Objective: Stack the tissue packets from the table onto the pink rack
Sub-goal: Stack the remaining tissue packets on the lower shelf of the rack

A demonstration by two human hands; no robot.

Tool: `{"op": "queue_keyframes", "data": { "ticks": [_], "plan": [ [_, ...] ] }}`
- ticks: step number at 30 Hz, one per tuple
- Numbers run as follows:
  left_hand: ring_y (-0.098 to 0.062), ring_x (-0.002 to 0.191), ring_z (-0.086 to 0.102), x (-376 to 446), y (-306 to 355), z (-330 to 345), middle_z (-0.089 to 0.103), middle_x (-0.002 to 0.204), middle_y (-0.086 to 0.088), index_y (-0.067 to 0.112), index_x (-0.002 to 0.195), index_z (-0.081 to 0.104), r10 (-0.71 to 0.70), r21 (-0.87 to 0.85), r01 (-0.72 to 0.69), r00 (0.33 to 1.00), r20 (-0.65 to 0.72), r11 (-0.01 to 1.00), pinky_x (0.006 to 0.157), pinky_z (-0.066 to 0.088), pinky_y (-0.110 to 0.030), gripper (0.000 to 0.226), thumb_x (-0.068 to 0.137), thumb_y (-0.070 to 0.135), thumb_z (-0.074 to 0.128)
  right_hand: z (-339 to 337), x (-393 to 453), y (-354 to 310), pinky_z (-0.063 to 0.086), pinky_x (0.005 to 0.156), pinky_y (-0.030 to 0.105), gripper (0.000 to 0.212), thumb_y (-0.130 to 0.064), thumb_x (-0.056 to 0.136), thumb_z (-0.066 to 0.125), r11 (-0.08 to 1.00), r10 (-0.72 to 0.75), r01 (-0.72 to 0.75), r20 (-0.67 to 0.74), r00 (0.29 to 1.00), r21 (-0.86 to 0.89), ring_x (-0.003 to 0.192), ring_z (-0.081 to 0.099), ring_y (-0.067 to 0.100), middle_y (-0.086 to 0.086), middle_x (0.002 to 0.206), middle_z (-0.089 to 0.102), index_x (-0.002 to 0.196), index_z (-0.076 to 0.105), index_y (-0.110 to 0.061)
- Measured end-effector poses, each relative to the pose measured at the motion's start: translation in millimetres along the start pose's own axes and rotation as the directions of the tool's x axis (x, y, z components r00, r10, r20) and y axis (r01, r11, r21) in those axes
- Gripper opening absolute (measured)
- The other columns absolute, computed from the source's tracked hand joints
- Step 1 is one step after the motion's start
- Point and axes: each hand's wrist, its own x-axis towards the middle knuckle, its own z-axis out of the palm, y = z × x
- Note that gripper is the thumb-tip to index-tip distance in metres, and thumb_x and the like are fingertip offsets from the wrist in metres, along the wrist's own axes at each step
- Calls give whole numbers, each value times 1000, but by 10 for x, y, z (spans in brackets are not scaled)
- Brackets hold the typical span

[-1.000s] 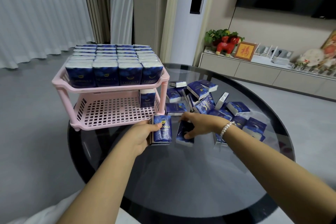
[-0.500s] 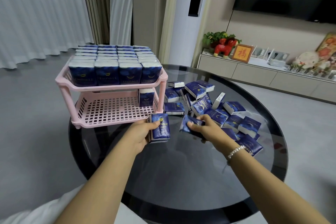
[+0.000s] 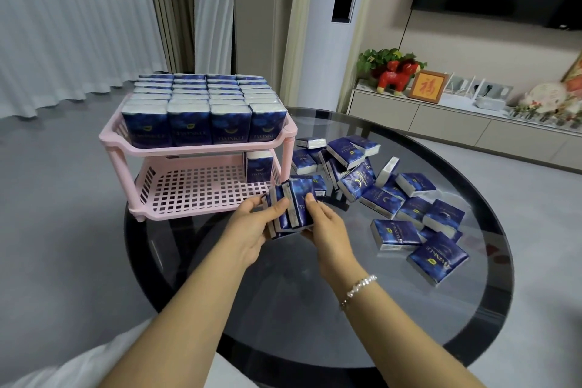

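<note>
A two-tier pink rack (image 3: 201, 149) stands on the left of a round glass table (image 3: 393, 309). Its top shelf is packed with upright dark-blue tissue packets (image 3: 192, 123). One packet (image 3: 259, 167) stands at the right end of the lower shelf. In front of the rack's right corner, my left hand (image 3: 252, 227) and my right hand (image 3: 324, 224) together grip a small bunch of upright packets (image 3: 291, 205). Several loose packets (image 3: 387, 198) lie scattered on the table to the right.
Most of the lower shelf's grid (image 3: 195, 189) is bare. A low cabinet (image 3: 456, 123) with ornaments runs along the far right wall. Curtains (image 3: 78, 25) hang behind the rack. Grey floor surrounds the table.
My right hand lifted a packet from the pile and brought it left against the packets in my left hand. Both hands now hold the bunch together, slightly closer to the rack.
</note>
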Motion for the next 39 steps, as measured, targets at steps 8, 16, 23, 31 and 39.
{"op": "queue_keyframes", "data": {
  "ticks": [8, 16, 23, 31, 39],
  "plan": [
    [-19, 91, 69, 8, -15, 39, 67, 111, -13, 5, 116, 57, 49, 54, -52, 998, 50, 997, 77, 55, -30, 49, 73, 17, 76, 34, 32, 53, 50, 95, 43, 25, -33, 93, 55, 999, -30, 30, -6, 1000, -23, 100, 66, 29, 8, 94, 74, 90, 73, -15],
    [-16, 77, 71, 76, -8, -1, 75, 86, -4, 11, 102, 68, 0, 15, 0, 1000, 3, 1000, 79, 57, -31, 18, 84, 9, 66, -101, 456, -129, 47, 88, 29, 28, -27, 97, 47, 894, -151, 129, -18, 988, -429, 94, 61, 15, 7, 106, 69, 106, 69, -12],
    [-20, 79, 67, 137, 11, -32, 74, 73, 1, 15, 84, 68, -7, -42, 4, 998, -68, 999, 91, 51, -40, 10, 81, 5, 69, -170, 1197, -80, 27, 101, 34, 37, -27, 97, 45, 307, -252, 227, 152, 956, -924, 126, 35, 32, 4, 143, 45, 130, 52, -13],
    [-18, 72, 68, 168, 17, -37, 74, 72, -1, 12, 87, 68, -8, -41, 6, 999, -38, 999, 79, 54, -36, 9, 83, 5, 66, -95, 1224, -124, 31, 103, 40, 50, -42, 90, 54, 108, -122, 93, 79, 989, -990, 129, 29, 35, 15, 136, 40, 126, 48, -9],
    [-20, 75, 68, 121, 22, -26, 74, 77, -4, 10, 91, 68, 11, -14, -11, 1000, -17, 1000, 78, 53, -35, 10, 83, 6, 66, -188, 766, -185, 41, 79, 33, 43, -29, 82, 68, 398, -180, 107, 37, 983, -911, 104, 54, 35, 17, 117, 51, 117, 47, -16]
  ]
}}
